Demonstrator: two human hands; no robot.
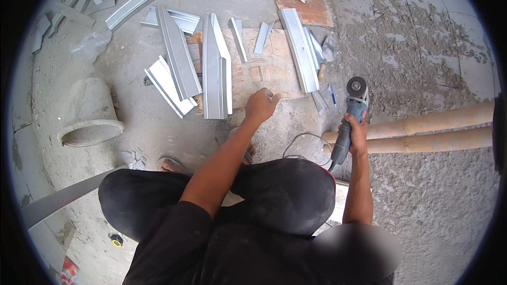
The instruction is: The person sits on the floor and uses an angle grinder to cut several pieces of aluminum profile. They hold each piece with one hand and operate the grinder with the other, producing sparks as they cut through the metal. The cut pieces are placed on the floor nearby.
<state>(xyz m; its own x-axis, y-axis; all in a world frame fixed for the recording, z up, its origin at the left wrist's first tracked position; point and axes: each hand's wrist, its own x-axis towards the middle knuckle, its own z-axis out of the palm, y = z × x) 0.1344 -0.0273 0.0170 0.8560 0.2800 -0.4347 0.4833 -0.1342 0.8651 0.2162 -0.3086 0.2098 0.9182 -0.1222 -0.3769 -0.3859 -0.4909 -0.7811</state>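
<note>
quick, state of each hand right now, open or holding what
Left hand: loosely closed; whether it pinches something small can't be told.
Right hand: closed around the angle grinder.

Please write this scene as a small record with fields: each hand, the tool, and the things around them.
Right hand: gripping the grinder by its body; the right hand is at the person's right side
Tool: blue and black, round disc at the far end
Left hand: fingers curled, over the near edge of the wooden board; whether the left hand holds something small, I cannot tell
Metal strips: several, on and around the board
Left side: grey bucket, lying over
Right side: two tan poles
</note>
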